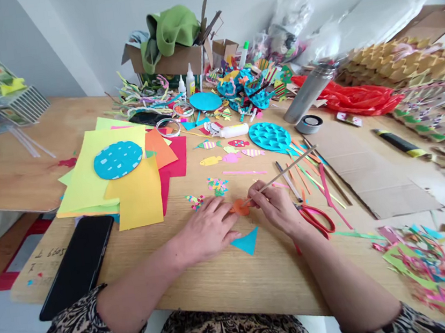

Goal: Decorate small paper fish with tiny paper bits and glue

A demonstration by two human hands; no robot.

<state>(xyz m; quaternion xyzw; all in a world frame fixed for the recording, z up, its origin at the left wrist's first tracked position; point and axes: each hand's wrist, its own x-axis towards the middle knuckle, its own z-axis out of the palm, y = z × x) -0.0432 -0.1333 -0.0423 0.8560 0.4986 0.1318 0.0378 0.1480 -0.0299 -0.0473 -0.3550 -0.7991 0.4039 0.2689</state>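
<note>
Right fingers (255, 194), I see, pinch a slim stick (288, 170) over orange paper (241, 208); left fingers (216, 206) rest loosely spread at its edge.

- Here's the pale brown wooden bench (208, 281), grain showing along the front.
- Front left, a black rectangular phone (78, 265), lying flat.
- Beyond it, overlapping yellow, orange and red paper sheets (141, 201).
- Mid-bench, small multicoloured paper fish (230, 157).
- Over right, a flat brown cardboard sheet (377, 174).
- Front right, loose multicoloured paper scraps (419, 266)!
</note>
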